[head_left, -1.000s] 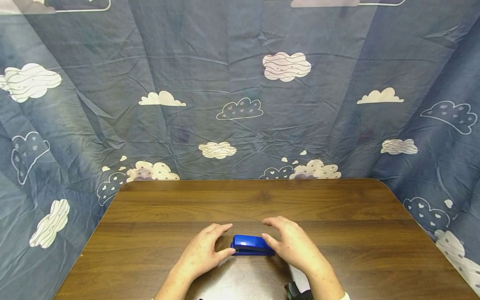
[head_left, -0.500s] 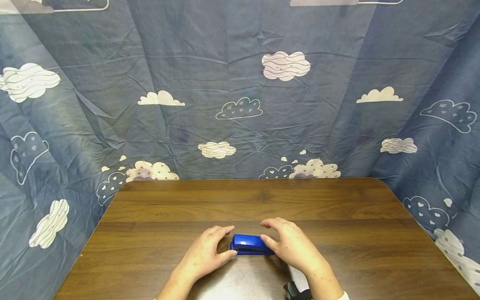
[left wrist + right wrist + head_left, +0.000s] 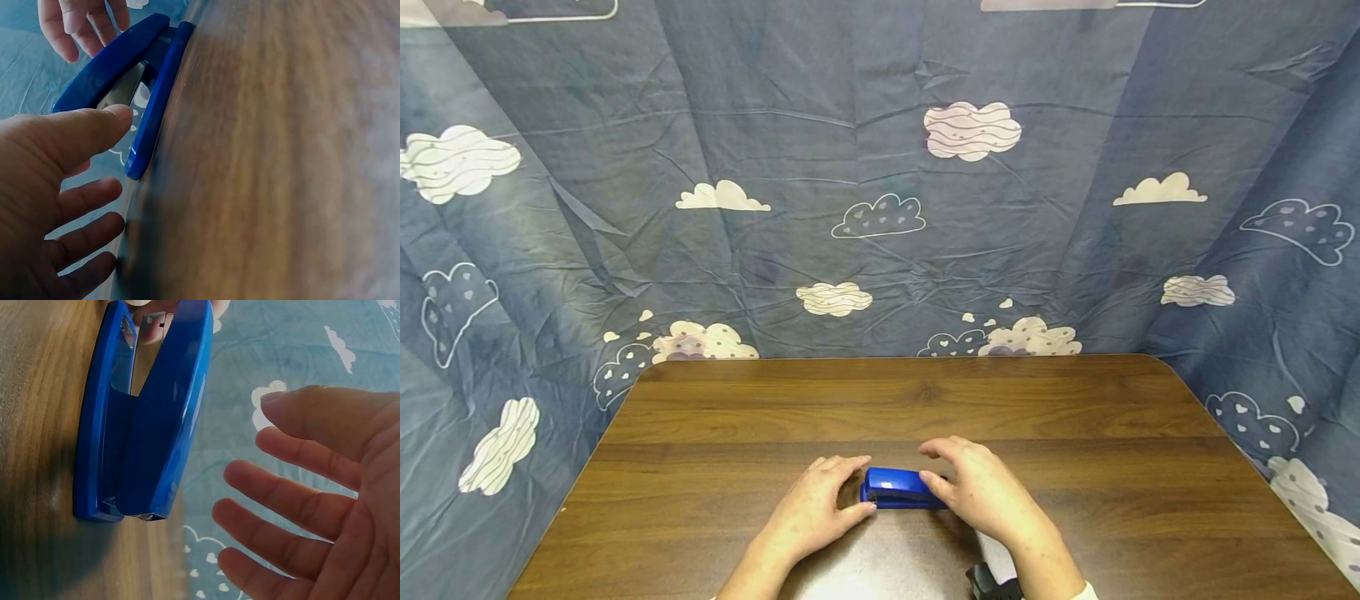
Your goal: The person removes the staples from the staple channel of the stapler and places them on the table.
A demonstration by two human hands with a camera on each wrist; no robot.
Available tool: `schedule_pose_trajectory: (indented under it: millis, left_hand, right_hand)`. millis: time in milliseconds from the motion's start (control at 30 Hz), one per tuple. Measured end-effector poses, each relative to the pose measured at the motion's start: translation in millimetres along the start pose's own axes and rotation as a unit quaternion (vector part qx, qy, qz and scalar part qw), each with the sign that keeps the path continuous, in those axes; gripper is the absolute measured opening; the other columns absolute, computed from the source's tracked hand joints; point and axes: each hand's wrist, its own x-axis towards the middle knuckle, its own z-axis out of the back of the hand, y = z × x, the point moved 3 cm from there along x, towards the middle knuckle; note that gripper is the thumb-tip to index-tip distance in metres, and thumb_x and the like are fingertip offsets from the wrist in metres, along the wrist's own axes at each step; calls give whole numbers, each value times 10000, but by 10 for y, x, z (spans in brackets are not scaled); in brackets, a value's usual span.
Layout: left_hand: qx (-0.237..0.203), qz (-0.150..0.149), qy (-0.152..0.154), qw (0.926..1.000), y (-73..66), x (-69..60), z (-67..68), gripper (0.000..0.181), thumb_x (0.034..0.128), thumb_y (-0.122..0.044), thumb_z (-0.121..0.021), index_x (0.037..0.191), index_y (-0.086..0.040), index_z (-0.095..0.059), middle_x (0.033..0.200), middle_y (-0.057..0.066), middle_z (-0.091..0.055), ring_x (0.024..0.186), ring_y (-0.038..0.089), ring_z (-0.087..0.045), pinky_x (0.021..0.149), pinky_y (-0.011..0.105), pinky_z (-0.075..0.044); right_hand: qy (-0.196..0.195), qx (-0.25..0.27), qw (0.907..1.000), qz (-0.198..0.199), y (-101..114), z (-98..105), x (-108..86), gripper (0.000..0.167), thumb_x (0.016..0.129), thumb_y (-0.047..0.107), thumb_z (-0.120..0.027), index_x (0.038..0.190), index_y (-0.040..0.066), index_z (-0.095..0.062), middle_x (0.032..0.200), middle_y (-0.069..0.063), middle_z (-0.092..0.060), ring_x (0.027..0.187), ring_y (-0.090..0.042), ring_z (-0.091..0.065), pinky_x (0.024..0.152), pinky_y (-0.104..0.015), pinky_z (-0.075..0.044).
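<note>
A blue stapler (image 3: 895,487) lies lengthwise on the wooden table between the two hands. At its left end is the left hand (image 3: 808,512), fingers spread and thumb near the stapler's mouth; contact cannot be told. The right hand (image 3: 988,492) hovers by the other end, fingers apart and holding nothing. In the left wrist view the left thumb overlaps the gap between the arms of the stapler (image 3: 147,125). The right wrist view shows space between the right hand (image 3: 312,500) and the stapler (image 3: 165,425).
The wooden table (image 3: 925,400) ends at a blue-grey curtain (image 3: 880,267) with cloud prints, which hangs behind and on both sides. A black object (image 3: 992,583) shows at the near edge beside the right wrist, with a pale strip next to it.
The left hand has shifted slightly right, closer to the stapler. The right hand has moved very slightly left and nearer the body. The stapler has stayed in place.
</note>
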Motion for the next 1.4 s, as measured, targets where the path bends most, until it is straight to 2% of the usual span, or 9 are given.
schedule_pose_trajectory:
  millis: [300, 533, 700, 933, 1400]
  left_hand:
    - [-18, 23, -114, 9999, 4, -3, -91, 506, 850, -330, -882, 1286, -122, -729, 1139, -12, -780, 1030, 141, -646, 949, 407, -536]
    - [-152, 87, -452, 9988, 34, -3, -144, 384, 838, -337, -891, 1145, -141, -773, 1070, -47, -763, 1005, 132, -618, 895, 389, -500]
    - [-197, 87, -547, 9983, 52, 1, -170, 274, 824, -310, -899, 1029, -161, -796, 1013, -72, -729, 989, 129, -601, 874, 382, -483]
    - [-226, 183, -465, 9985, 51, 6, -180, 277, 822, -319, -901, 1027, -162, -802, 1005, -73, -714, 993, 128, -591, 870, 382, -478]
    - [-86, 180, -485, 9986, 44, 1, -176, 281, 807, -347, -911, 992, -174, -789, 998, -95, -705, 980, 119, -584, 862, 378, -481]
  right_hand:
    - [361, 46, 9987, 353, 40, -94, -16, 288, 919, 221, -817, 1177, 109, -752, 1146, -38, -785, 1097, -260, -745, 976, -492, -573]
    - [269, -72, 9976, 635, 110, -180, -11, 281, 895, 175, -834, 1158, 129, -747, 1117, -25, -776, 1039, -218, -745, 933, -465, -594]
    - [90, -279, 9983, 495, 149, -265, -6, 320, 854, 120, -858, 1155, 123, -747, 1070, -35, -771, 990, -237, -754, 890, -475, -605]
    - [-137, -739, 9967, 302, 166, -373, -11, 418, 775, 123, -920, 1155, 133, -745, 1027, -58, -772, 951, -283, -765, 835, -500, -613]
    - [-334, -888, 9949, 335, 169, -411, -18, 394, 755, 146, -937, 1092, 147, -735, 974, -40, -764, 906, -273, -755, 816, -478, -609]
